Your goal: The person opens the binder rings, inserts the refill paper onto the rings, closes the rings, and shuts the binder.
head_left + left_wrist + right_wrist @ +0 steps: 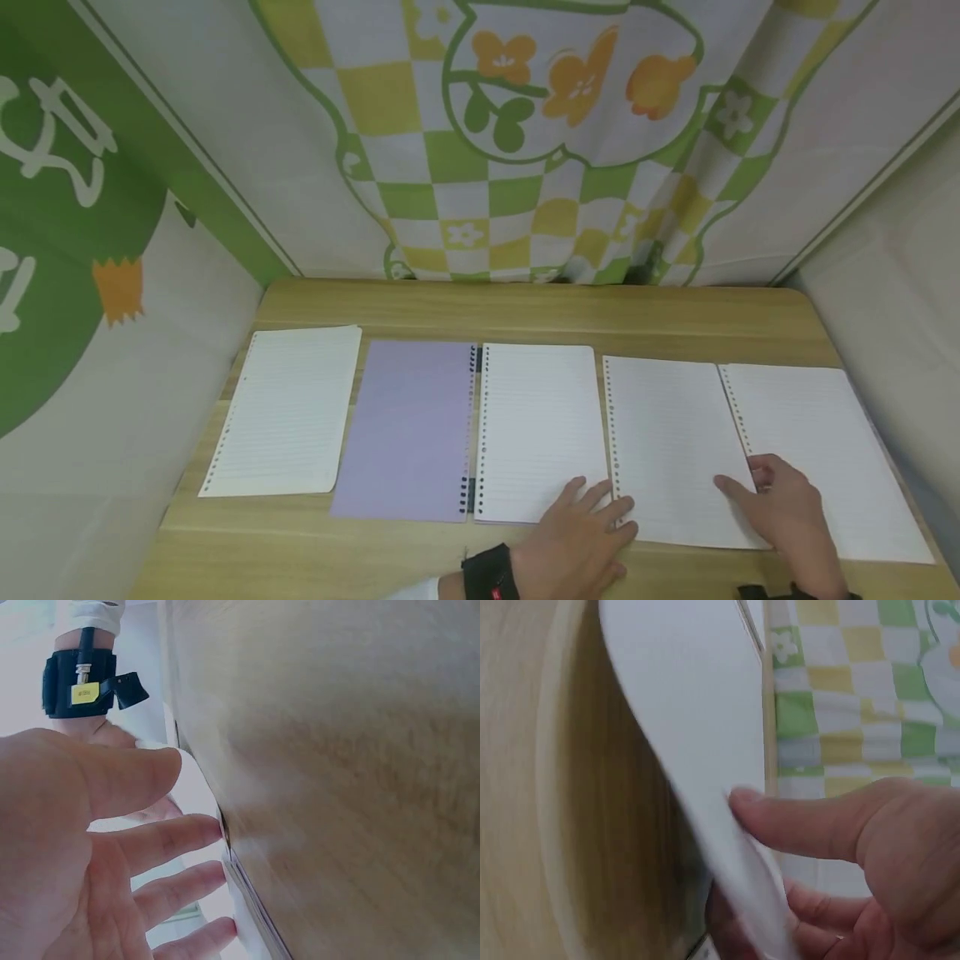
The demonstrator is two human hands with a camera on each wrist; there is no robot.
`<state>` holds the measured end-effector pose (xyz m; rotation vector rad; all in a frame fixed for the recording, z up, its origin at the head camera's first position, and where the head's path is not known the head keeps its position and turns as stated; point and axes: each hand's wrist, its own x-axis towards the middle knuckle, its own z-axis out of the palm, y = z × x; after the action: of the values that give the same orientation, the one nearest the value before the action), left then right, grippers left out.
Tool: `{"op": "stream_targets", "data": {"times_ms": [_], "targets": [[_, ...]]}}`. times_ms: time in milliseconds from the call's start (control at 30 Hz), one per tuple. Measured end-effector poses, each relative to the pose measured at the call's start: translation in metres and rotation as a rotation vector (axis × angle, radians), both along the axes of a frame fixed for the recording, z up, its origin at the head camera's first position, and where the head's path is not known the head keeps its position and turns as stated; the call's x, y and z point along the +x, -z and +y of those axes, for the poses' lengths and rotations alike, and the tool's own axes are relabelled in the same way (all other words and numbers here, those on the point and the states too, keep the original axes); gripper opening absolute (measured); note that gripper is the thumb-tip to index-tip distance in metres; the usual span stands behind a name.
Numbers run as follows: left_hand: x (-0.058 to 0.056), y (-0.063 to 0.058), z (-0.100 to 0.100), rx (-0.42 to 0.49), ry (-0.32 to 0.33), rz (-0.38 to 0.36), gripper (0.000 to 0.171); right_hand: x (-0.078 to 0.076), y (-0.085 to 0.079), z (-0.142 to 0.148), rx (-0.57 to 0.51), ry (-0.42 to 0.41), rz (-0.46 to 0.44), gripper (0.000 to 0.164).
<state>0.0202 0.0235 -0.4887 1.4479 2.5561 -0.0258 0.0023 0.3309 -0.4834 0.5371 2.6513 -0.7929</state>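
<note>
l hand (pixel 573 542): fingers spread; lies over near r corner of ruled pages (pixel 540 417) & reaches near l edge of held sheet (pixel 663 450).
r hand (pixel 787 504): pinching held sheet at its r edge, toward near end; thumb on top, other fingers under, per r wrist view.
held sheet: white, faintly ruled, row of punched holes down l side; on tbl (pixel 450 312) btwn ruled pages & r-end sheet (pixel 817 467); bowed in r wrist view. one leaf or several: can't tell.
ruled pages: just l of held sheet; holes along l side; thin purple edge shows at near side.
purple cover (pixel 412 429): just l of ruled pages; dark binding (pixel 471 496) in gap btwn the two, at near & far ends.
l-end sheet (pixel 288 408): ruled, holes down l side, slightly askew; near purple cover.
r-end sheet: just r of held sheet; partly hidden by r hand.
tbl: wood-look, light brown.
curtain (pixel 461 196): far side; green/yellow checks, orange flowers.
wristband (pixel 489 573): black, on l wrist.
</note>
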Motion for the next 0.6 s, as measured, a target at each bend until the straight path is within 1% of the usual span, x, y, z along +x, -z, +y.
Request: {"op": "stream_targets", "data": {"times_ms": [67, 200, 233, 300, 367, 400, 467, 533, 600], "targets": [[0.0, 0.0, 0.0, 0.006, 0.0, -0.004, 0.047, 0.0, 0.002, 0.009, -0.048, 0.037, -0.011, 0.081], [0.002, -0.001, -0.002, 0.007, 0.004, 0.018, 0.05, 0.002, 0.005, 0.023, -0.165, 0.099, -0.091, 0.092], [0.002, -0.001, -0.002, 0.007, 0.004, 0.031, 0.051, 0.002, 0.005, 0.025, -0.18, 0.107, -0.107, 0.094], [0.004, -0.001, -0.002, 0.001, 0.004, 0.052, 0.055, 0.003, 0.004, 0.027, -0.177, 0.093, -0.118, 0.096], [0.004, -0.002, -0.002, -0.004, -0.005, 0.055, 0.058, 0.002, 0.003, 0.028, -0.139, 0.07, -0.108, 0.093], [0.004, -0.002, -0.002, -0.005, -0.011, 0.054, 0.059, 0.002, 0.002, 0.028, -0.102, 0.052, -0.096, 0.09], [0.003, -0.003, -0.002, -0.002, -0.024, 0.036, 0.061, 0.003, -0.001, 0.028, -0.022, 0.025, -0.046, 0.079], [0.003, -0.003, -0.002, 0.007, -0.036, 0.018, 0.062, 0.003, -0.002, 0.028, 0.051, 0.016, 0.001, 0.07], [0.003, -0.003, -0.002, 0.021, -0.039, 0.008, 0.061, 0.004, -0.004, 0.027, 0.104, 0.03, 0.046, 0.061]]}}
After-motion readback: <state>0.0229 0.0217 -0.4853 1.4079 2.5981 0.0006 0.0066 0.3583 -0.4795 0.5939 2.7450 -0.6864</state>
